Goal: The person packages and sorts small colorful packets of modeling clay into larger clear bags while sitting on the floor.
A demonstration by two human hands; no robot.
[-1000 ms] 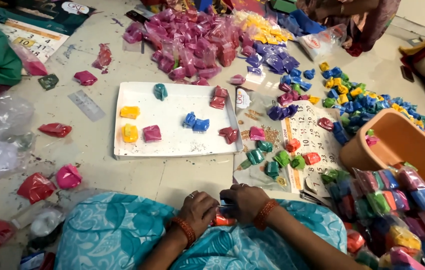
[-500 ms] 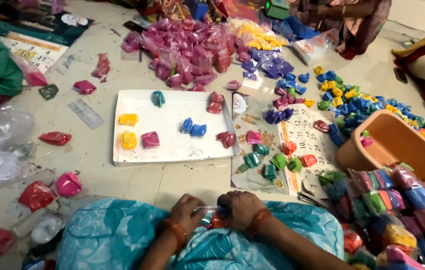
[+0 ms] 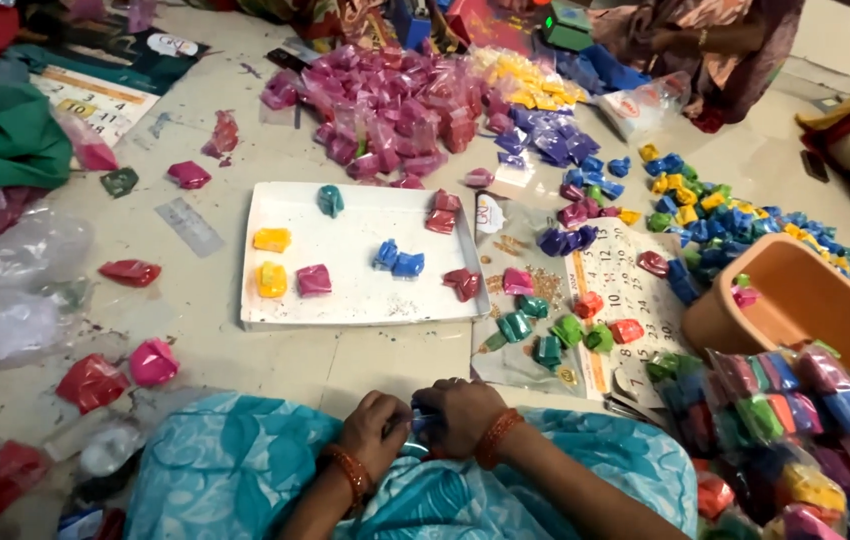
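Over a blue-patterned lap, the left hand (image 3: 373,437) and right hand (image 3: 462,413) were pressed together, pinching a small clear plastic packet (image 3: 415,428), mostly hidden between the fingers. It looked light, soft and crinkly, best gripped at its edges. A white tray (image 3: 345,300) of coloured packets lay on the floor ahead.

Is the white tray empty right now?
No, the white tray holds several small packets, among them yellow ones, a blue pair and a teal one.
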